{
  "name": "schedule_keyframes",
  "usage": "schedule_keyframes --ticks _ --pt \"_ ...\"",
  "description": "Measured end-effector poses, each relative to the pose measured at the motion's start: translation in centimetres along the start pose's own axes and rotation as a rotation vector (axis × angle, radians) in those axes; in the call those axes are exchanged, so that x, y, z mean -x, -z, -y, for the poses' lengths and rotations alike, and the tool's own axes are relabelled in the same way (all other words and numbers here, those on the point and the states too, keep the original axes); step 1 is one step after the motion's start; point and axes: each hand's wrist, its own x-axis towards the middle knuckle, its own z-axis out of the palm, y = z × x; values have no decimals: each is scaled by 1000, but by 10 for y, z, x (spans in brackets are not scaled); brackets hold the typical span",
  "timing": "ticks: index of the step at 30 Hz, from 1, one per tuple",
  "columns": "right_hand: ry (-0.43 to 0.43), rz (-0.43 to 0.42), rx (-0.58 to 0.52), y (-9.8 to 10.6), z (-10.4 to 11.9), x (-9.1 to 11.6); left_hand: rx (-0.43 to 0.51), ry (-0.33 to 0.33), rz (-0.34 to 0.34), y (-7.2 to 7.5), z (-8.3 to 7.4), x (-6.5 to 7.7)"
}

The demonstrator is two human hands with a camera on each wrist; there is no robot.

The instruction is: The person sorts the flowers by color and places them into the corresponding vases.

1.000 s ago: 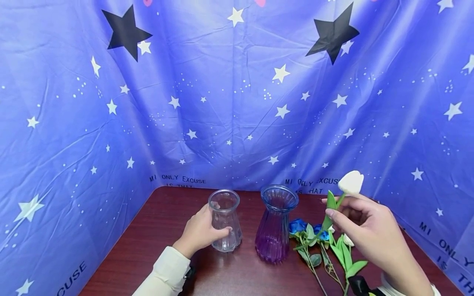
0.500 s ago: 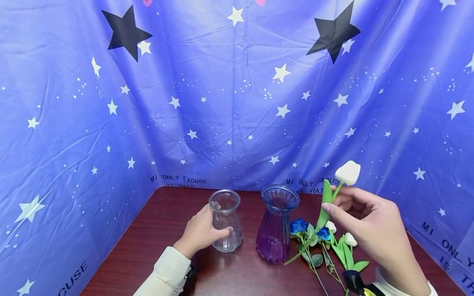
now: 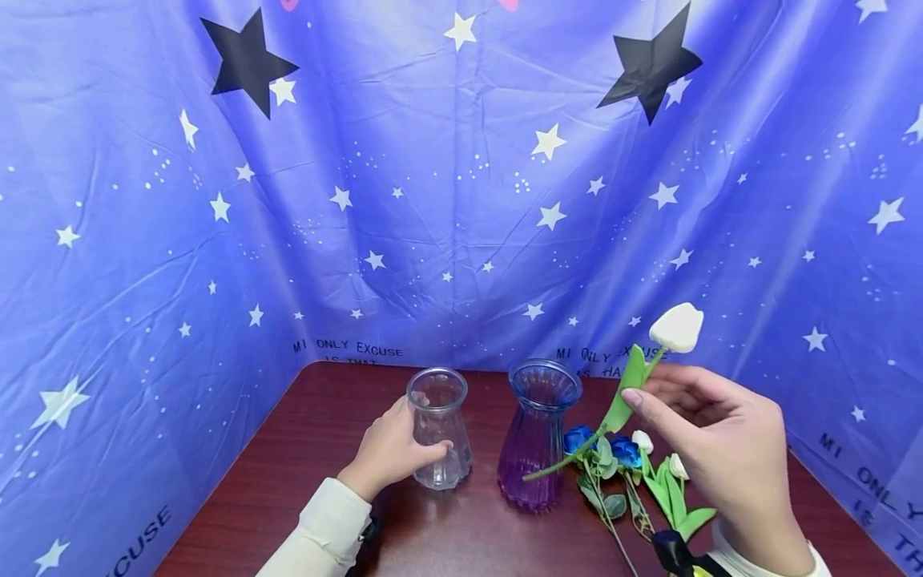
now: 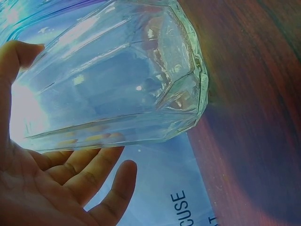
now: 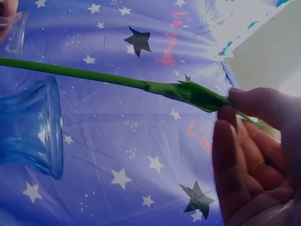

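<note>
My left hand (image 3: 392, 450) grips a clear glass vase (image 3: 449, 423) standing on the table. In the left wrist view, the thumb is on one side of the faceted glass (image 4: 108, 80) and the fingers on the other. My right hand (image 3: 728, 453) pinches a white tulip (image 3: 676, 328) near its green leaf, thumb against fingers. The tulip leans, bloom up to the right, and its bare stem slants down-left across the front of a blue-and-purple glass vase (image 3: 537, 437). In the right wrist view, the green stem (image 5: 99, 76) stretches past the blue vase rim (image 5: 55, 127).
Right of the purple vase, blue roses (image 3: 626, 451) with leafy stems lie on the dark red wooden table (image 3: 288, 457). Beside them lie more white tulips (image 3: 678, 466) with green leaves. A blue star-printed cloth (image 3: 447, 200) encloses the table's back and sides.
My right hand has raised the tulip slightly and turned it, so the stem's lower end has swung left in front of the purple vase. My left hand and the clear vase stay put.
</note>
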Motion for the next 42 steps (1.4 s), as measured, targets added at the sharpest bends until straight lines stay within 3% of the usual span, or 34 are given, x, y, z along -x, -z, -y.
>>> schedule_keyframes --ticks 4,10,14,20,25,42 --pt "17 -72 -190 -6 1 2 -3 -2 1 1 1 1" --pt "165 -108 -493 -14 -8 2 -8 -1 5 1 1 0" --pt "226 -113 -606 -21 -11 2 2 2 2 2 0 0" --pt "181 -173 -570 -29 -15 2 9 -1 12 0 1 0" --pt "196 -206 -635 -38 -19 0 0 -9 2 0 2 0" --pt "277 -167 -703 -50 -22 2 2 -1 6 -1 2 0"
